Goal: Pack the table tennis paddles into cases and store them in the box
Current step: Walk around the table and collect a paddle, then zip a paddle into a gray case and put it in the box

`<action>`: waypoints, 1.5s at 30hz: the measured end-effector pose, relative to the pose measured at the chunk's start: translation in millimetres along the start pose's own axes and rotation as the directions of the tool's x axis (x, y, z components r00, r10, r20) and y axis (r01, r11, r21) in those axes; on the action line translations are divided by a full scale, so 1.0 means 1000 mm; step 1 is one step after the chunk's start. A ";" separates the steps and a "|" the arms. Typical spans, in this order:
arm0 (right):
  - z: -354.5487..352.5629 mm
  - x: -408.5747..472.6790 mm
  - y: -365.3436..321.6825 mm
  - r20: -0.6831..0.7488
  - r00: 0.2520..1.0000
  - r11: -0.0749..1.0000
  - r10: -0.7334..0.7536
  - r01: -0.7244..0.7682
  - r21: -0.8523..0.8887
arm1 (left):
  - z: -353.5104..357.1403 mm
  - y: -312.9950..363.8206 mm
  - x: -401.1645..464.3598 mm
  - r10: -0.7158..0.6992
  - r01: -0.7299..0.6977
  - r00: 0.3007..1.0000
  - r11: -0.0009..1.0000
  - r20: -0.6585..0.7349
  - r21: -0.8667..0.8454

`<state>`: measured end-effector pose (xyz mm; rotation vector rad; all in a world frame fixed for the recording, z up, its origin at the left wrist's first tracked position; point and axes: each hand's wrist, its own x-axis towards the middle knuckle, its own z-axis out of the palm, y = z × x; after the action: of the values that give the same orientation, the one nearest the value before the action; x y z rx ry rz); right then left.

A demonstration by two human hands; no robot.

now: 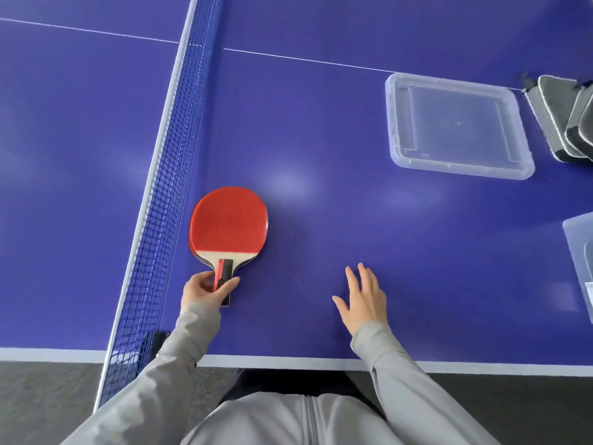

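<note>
Here blue table (321, 123), net (179, 130) at left, dark carpet (38, 390) below; left hand (205, 289) grips paddle (229, 220) handle, right hand (364, 300) released

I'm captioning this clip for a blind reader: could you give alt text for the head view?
A person's left hand grips the handle of stacked red paddles beside the net on a blue table; the right hand hovers open. A clear lid and grey cases lie far right.
</note>
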<state>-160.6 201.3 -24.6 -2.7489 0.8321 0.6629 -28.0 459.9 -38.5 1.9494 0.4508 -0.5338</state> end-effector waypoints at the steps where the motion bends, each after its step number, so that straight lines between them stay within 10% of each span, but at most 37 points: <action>1: 0.002 -0.001 0.000 -0.002 1.000 1.000 -0.001 0.001 -0.011 | -0.002 -0.001 0.000 -0.007 0.008 1.000 1.000 -0.006 0.020; 19: 0.000 -0.009 -0.001 0.021 1.000 0.998 -0.012 0.013 -0.069 | -0.006 0.007 -0.021 0.118 -0.101 0.992 0.942 -0.035 0.321; 24: -0.003 -0.022 0.009 0.009 1.000 0.999 0.030 -0.030 -0.033 | -0.004 0.006 -0.045 0.424 -0.343 0.905 0.739 -0.005 0.580; 29: -0.010 -0.039 0.029 -0.024 0.995 0.995 0.094 -0.093 0.039 | 0.031 0.018 -0.077 0.635 -0.647 0.706 0.399 0.313 0.650; 36: -0.023 -0.063 0.083 -0.105 0.972 0.969 0.208 -0.190 0.158 | 0.118 0.043 -0.099 0.374 -0.721 0.644 0.008 0.667 0.693; 45: -0.032 -0.115 0.218 -0.228 0.911 0.913 0.344 -0.268 0.309 | 0.238 0.081 -0.186 0.415 -0.765 0.521 -0.162 0.746 0.624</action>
<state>-357.9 66.9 45.9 -2.5107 1.3326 0.1827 -180.2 195.8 33.1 2.8060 -1.5032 -0.4234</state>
